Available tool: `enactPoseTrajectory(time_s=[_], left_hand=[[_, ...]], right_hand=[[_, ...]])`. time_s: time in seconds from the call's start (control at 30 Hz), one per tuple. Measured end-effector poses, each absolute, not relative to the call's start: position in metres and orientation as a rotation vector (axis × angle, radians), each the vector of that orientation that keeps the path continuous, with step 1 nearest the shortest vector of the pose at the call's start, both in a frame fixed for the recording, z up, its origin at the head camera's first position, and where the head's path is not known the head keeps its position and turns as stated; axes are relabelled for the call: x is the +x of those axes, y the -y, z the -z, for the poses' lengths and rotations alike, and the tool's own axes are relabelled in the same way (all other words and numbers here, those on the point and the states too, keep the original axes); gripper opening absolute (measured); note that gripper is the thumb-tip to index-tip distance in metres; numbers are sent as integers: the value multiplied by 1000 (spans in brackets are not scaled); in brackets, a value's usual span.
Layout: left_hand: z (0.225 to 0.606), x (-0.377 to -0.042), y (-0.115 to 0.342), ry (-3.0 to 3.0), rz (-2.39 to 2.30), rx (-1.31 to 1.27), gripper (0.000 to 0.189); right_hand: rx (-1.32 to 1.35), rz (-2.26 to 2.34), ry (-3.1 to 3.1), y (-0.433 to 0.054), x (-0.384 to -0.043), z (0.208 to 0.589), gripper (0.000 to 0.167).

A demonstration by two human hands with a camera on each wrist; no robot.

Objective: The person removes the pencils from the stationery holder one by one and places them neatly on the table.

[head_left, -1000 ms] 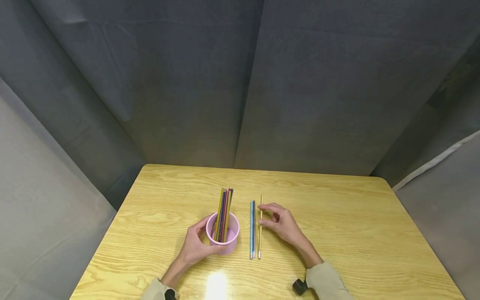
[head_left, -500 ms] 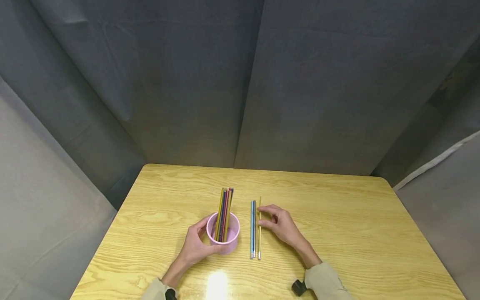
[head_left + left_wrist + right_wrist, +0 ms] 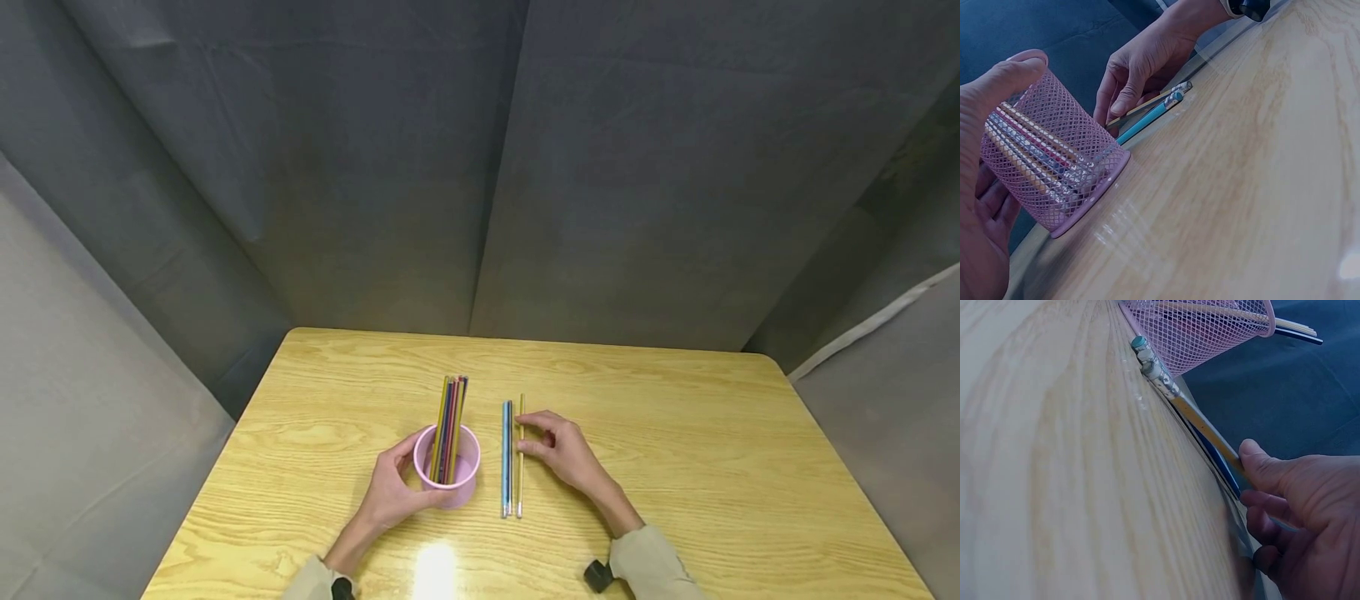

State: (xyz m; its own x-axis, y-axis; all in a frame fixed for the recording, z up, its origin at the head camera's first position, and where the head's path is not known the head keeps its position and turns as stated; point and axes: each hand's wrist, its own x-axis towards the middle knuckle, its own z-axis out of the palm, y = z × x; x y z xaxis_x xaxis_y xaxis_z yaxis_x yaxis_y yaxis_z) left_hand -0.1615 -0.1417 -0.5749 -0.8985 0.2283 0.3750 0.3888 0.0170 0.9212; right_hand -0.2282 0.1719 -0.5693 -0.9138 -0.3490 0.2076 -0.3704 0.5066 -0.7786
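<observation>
My left hand (image 3: 392, 490) grips a pink mesh pencil cup (image 3: 461, 497), its thumb over the rim in the left wrist view. Several pencils (image 3: 450, 421), yellow, red and dark blue, lean inside the cup and stick out at the far side. To the cup's right, a light blue pencil (image 3: 504, 462) and a dark blue pencil (image 3: 510, 458) lie side by side on the table. My right hand (image 3: 567, 452) pinches a yellow pencil (image 3: 1200, 422) between thumb and fingers, just right of that pair; its eraser end points toward me.
A wooden table (image 3: 712, 458) with rounded far corners carries everything. Dark grey curtains (image 3: 375, 167) hang behind it, and paler cloth stands at both sides. Light glares off the tabletop near the front edge.
My right hand has shifted the yellow pencil slightly left and toward me, closer to the blue pencils. The left hand and the cup have hardly moved.
</observation>
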Motion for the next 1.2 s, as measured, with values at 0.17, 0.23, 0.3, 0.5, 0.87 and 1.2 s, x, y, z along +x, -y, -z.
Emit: enactPoseTrajectory(time_s=[0.17,0.23,0.3,0.5,0.87,1.2], left_hand=[[574,-161,141,2166,2023,-638,86],[573,-161,141,2175,2025,-632,86],[573,-160,141,2179,2028,-631,86],[573,-160,141,2178,2036,-636,86],[576,-160,141,2178,2035,-623,88],[576,-159,142,2195,2012,-613,88]], right_hand=[[663,-1372,2715,-174,-228,568,41],[673,-1360,2718,-175,-228,568,40],[684,-1349,2722,-175,-228,568,40],[690,-1326,2740,-174,-228,568,40],[756,-1363,2659,-172,-222,558,38],[951,-1498,2492,-159,-213,544,38]])
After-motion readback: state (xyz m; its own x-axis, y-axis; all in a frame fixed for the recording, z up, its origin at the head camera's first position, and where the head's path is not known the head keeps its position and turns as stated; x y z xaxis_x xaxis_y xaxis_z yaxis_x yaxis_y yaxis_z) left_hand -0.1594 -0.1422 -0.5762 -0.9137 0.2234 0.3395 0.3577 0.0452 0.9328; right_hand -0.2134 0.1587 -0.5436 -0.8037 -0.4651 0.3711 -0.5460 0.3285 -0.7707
